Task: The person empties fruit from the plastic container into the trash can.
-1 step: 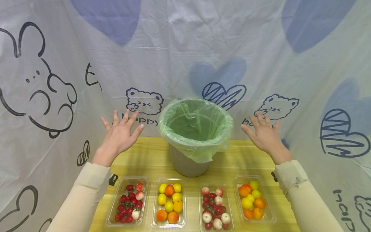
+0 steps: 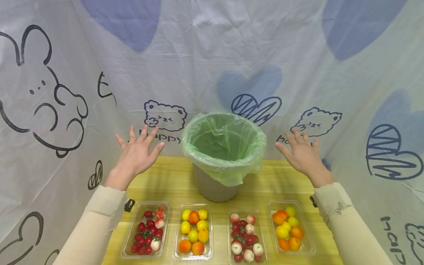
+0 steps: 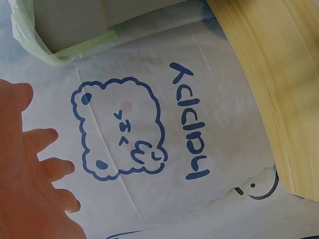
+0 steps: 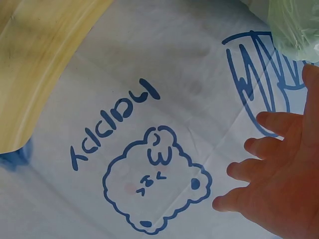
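Observation:
My left hand [image 2: 136, 156] is held in the air left of a grey bin [image 2: 216, 186], fingers spread and holding nothing. On the bin's other side, my right hand [image 2: 304, 156] is also raised with spread fingers and touches nothing. A green plastic bag [image 2: 228, 167] lines the bin and folds over its rim. Both wrist views show the left hand [image 3: 35, 174] and the right hand [image 4: 279, 164] with bare fingers against the printed cloth. Nearer to me stand clear trays of small fruit: a left tray [image 2: 126, 250] and a right tray [image 2: 309, 246] at the ends.
Between them are a tray of yellow and orange fruit [image 2: 193, 236] and a tray of red and pale fruit [image 2: 250, 240]. All stand on a wooden table [image 2: 165, 187]. White printed cloth [image 2: 198, 81] encloses the back and sides.

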`<act>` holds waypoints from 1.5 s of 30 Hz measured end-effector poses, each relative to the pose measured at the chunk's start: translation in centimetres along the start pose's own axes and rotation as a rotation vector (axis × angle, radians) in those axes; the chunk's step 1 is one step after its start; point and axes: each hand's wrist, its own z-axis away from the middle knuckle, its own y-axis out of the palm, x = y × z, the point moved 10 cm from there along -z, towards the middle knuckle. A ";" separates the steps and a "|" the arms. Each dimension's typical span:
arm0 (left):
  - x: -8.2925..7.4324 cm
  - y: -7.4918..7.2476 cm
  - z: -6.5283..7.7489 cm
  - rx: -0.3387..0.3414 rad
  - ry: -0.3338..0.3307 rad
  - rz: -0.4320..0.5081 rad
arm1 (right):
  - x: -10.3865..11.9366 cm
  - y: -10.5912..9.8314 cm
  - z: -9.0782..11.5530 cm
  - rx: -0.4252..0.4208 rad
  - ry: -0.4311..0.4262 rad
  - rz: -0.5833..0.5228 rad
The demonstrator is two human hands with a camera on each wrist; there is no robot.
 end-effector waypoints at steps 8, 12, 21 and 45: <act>0.0 -0.1 0.2 -0.008 0.006 -0.013 | 0.9 -0.2 -0.1 -0.003 -0.020 -0.020; 0.2 0.1 0.4 -0.011 0.008 -0.010 | 1.8 -0.2 -0.3 0.012 -0.040 -0.050; 1.5 1.2 1.8 0.020 -0.001 0.005 | 4.2 -0.5 -1.3 0.012 -0.104 -0.111; 6.1 8.6 7.3 0.160 -0.099 0.099 | 10.1 0.2 -3.3 0.077 -0.188 -0.182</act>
